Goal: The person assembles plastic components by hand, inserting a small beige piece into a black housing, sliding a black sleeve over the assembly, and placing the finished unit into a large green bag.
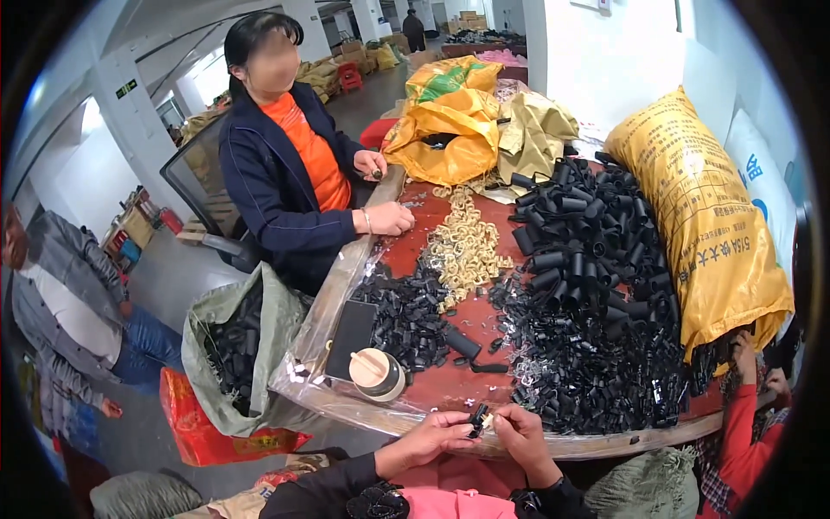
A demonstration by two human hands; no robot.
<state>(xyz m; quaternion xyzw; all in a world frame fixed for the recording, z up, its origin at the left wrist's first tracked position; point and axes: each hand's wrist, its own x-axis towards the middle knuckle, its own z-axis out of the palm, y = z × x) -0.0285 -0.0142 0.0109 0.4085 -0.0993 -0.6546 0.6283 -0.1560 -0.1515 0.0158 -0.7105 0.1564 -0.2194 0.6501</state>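
Observation:
At the table's near edge, my left hand [426, 439] pinches a small black plastic part [477, 417]. My right hand [524, 443] is closed on a small pale yellow piece [488, 422], which it holds against the black part. Just beyond my hands lie a heap of small black parts [596, 381] on the right and a smaller heap of black pieces [406, 307] on the left. Pale yellow rings or clips [467, 242] form a pile between them. A round jar with a wooden lid [378, 374] stands left of my hands, beside a flat black slab [350, 333].
Black tubes [588, 233] are heaped at the right, against a full yellow sack [700, 208]. A co-worker [294, 164] works across the table; another person's red sleeve [748, 441] is at the right edge. A green sack [233, 346] of black parts stands on the left floor.

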